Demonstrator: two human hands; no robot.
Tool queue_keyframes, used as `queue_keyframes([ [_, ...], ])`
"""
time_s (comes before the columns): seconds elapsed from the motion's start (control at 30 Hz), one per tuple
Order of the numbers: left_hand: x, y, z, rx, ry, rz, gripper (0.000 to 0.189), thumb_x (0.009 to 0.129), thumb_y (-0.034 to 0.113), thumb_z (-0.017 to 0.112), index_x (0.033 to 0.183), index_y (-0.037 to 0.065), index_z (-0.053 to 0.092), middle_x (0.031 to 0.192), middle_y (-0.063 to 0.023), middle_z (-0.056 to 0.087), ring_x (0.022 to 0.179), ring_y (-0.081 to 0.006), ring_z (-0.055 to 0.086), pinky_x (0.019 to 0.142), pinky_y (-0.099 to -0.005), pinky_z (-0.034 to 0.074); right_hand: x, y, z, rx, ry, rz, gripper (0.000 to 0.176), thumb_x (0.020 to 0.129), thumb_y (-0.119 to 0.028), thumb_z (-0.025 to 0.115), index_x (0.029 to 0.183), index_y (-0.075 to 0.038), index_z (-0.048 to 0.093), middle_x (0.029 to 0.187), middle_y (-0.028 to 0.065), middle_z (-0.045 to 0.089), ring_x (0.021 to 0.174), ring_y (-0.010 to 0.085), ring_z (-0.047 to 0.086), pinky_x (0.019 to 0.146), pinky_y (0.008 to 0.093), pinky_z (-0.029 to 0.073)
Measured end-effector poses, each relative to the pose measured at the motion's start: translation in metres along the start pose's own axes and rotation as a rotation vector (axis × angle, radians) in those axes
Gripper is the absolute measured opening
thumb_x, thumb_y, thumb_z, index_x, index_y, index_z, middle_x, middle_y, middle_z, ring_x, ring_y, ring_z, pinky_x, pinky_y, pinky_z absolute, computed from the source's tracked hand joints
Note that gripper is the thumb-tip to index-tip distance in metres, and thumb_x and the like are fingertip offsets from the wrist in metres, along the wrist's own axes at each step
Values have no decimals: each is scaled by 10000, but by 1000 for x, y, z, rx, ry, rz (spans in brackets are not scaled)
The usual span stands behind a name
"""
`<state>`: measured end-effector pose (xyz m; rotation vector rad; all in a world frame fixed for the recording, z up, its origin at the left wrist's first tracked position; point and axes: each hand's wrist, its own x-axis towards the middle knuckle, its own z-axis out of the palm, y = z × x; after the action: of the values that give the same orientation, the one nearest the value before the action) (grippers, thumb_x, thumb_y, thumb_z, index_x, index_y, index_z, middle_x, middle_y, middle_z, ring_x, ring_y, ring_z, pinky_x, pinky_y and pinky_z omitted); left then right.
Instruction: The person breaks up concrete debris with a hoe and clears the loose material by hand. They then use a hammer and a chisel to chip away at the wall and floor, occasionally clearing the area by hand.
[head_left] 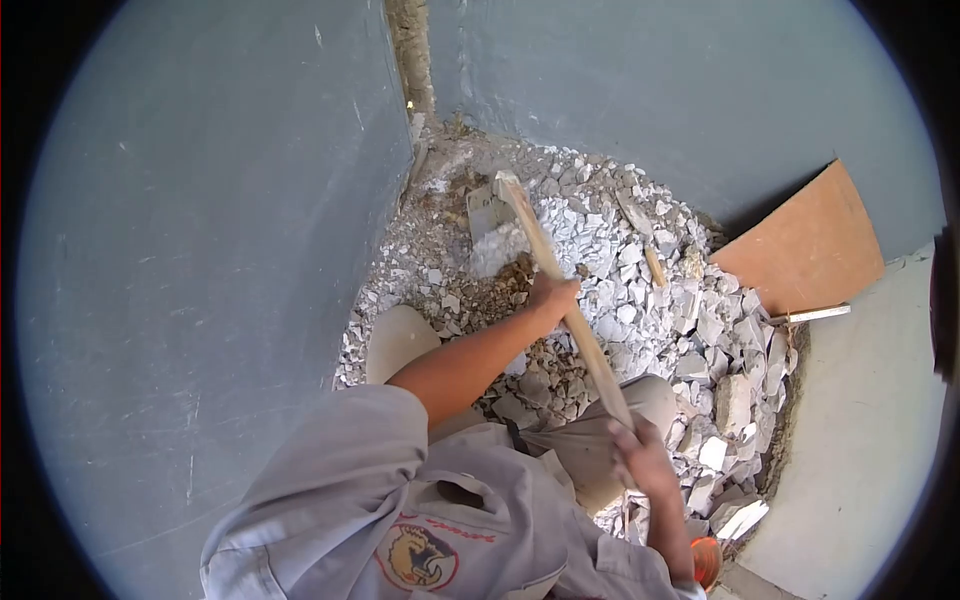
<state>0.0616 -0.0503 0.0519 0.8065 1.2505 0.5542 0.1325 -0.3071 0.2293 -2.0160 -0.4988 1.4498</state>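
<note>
My left hand (pixel 553 297) is wrapped around the upper part of a wooden handle. Lower down, near my knee, my right hand (pixel 643 455) grips the same handle. It belongs to what looks like a hoe (pixel 592 360), whose flat greyish blade (pixel 486 212) meets the rubble near the wall corner. Whitish debris lies against the blade and partly hides its edge. Around the tool spreads a heap of broken rubble (pixel 700 340), with white chunks on the right and brown earth under my left forearm.
Blue-grey walls (pixel 220 250) meet at a corner with a rough exposed strip (pixel 408 55). A brown board (pixel 815 245) leans at the right above a short pale strip (pixel 812 314). A small wooden piece (pixel 655 267) lies on the rubble. An orange round object (pixel 707 562) sits beside my right arm.
</note>
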Motion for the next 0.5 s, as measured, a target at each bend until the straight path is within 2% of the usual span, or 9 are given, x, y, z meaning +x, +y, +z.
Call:
queue_keyframes([
  [0.07, 31, -15, 19, -25, 80, 7, 332, 897, 255, 756, 922, -55, 638, 821, -152, 676, 639, -279, 702, 505, -422, 595, -26, 32, -46, -231, 39, -183, 228, 966, -176, 660, 1034, 35, 608, 649, 12, 539, 519, 93, 517, 456, 286, 426],
  [0.13, -10, 6, 24, -228, -47, -41, 283, 909, 231, 748, 963, -28, 647, 861, -145, 678, 715, -263, 706, 572, -406, 614, -59, 31, -70, -275, 146, -128, 179, 925, -124, 687, 973, 33, 614, 633, 6, 546, 524, 87, 528, 455, 273, 414],
  [0.2, -20, 13, 46, -399, -133, -62, 252, 900, 216, 754, 958, -5, 649, 875, -144, 680, 748, -259, 705, 615, -397, 625, -79, 52, -104, -424, 241, -188, 204, 858, -109, 751, 903, 29, 607, 622, 24, 542, 522, 94, 505, 459, 288, 403],
  [0.27, -28, 10, 68, -446, -247, -222, 194, 880, 167, 750, 940, 18, 640, 897, -148, 687, 780, -258, 709, 681, -389, 637, -110, 36, -120, -372, 354, -84, 238, 754, -82, 801, 834, 32, 609, 604, 53, 538, 522, 125, 477, 478, 339, 405],
  [0.33, -54, -5, 91, -570, -406, -297, 157, 823, 19, 711, 950, -33, 633, 872, -165, 674, 744, -283, 699, 690, -383, 643, -117, 71, -152, -577, 543, -167, 243, 704, -69, 806, 779, 29, 597, 606, 68, 542, 522, 144, 460, 488, 370, 403],
  [0.4, -77, -23, 110, -549, -482, -364, 113, 862, 56, 707, 927, 4, 630, 911, -141, 693, 779, -285, 709, 777, -415, 626, -130, 107, -181, -725, 662, -187, 250, 665, -61, 807, 733, 26, 583, 610, 76, 546, 530, 152, 453, 499, 388, 403],
  [0.47, -102, -33, 120, -593, -460, -456, 102, 853, 42, 705, 898, -6, 628, 884, -142, 684, 764, -290, 705, 773, -412, 620, -139, 135, -202, -818, 696, -134, 257, 638, -58, 804, 695, 22, 567, 617, 79, 548, 547, 151, 457, 509, 393, 406],
  [0.5, -114, -27, 115, -602, -480, -429, 97, 845, 24, 688, 909, -21, 631, 862, -144, 673, 748, -275, 699, 734, -391, 620, -138, 151, -206, -753, 715, -137, 272, 639, -63, 819, 705, 25, 570, 616, 75, 539, 577, 139, 463, 528, 381, 416],
])
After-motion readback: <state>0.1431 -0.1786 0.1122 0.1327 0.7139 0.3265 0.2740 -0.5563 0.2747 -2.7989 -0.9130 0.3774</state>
